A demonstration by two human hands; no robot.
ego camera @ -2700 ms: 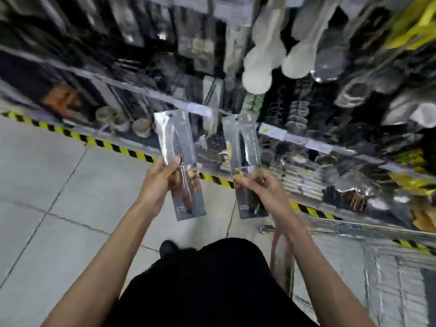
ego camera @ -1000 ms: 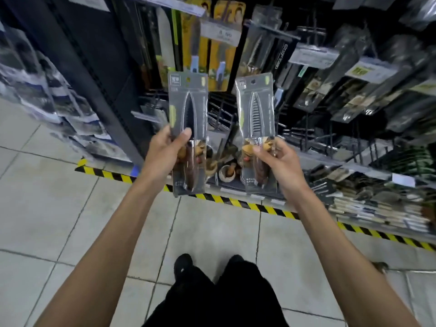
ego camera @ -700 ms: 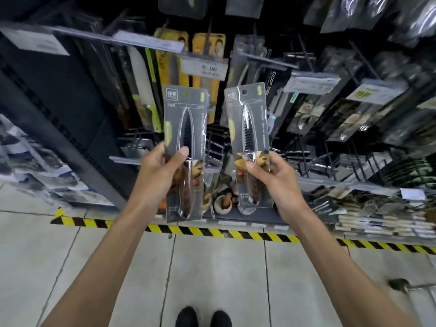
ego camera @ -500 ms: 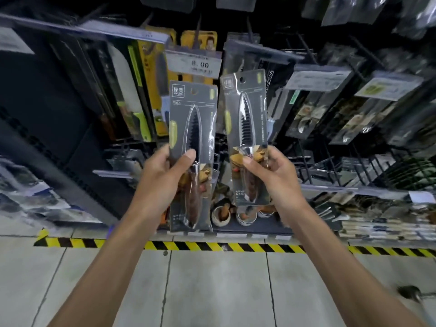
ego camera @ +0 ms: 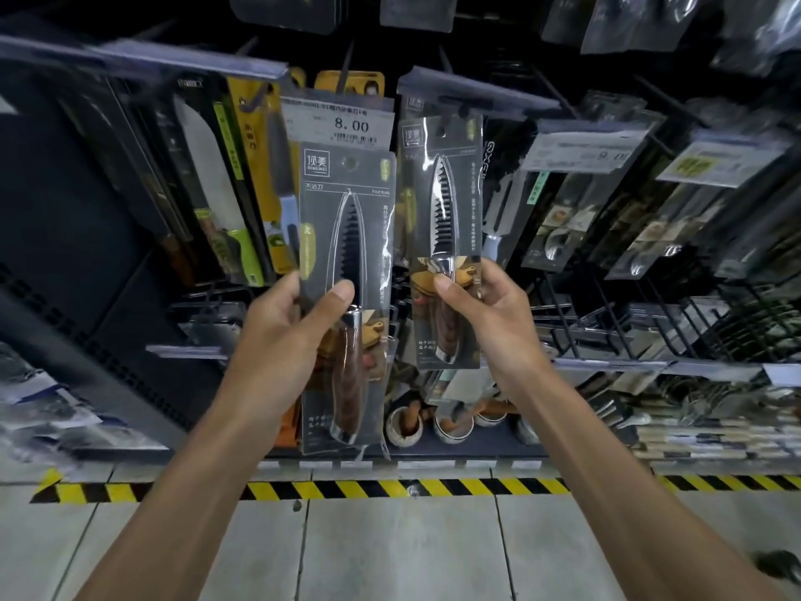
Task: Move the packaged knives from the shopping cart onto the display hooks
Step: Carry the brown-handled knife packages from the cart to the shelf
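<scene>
My left hand (ego camera: 286,336) grips a grey packaged knife (ego camera: 346,236) with a wooden handle, thumb across its front, upright before the rack. My right hand (ego camera: 485,314) pinches a second, like packaged knife (ego camera: 442,188) held a little higher and farther in. Its hang hole is close under a display hook (ego camera: 477,95) with a clear label strip. A price tag reading 8.00 (ego camera: 342,123) hangs just above the left package. The shopping cart is out of view.
More packaged knives (ego camera: 216,180) hang at left, yellow packs (ego camera: 255,167) behind. Packaged utensils (ego camera: 607,210) fill hooks at right. Black wire racks (ego camera: 650,323) jut out lower right. Small cups (ego camera: 407,422) stand on the bottom shelf, above yellow-black floor tape (ego camera: 390,490).
I turned from the cart to the knife rack and stepped closer. Both hands raised their packages toward the hooks; the right package now sits higher, near a hook.
</scene>
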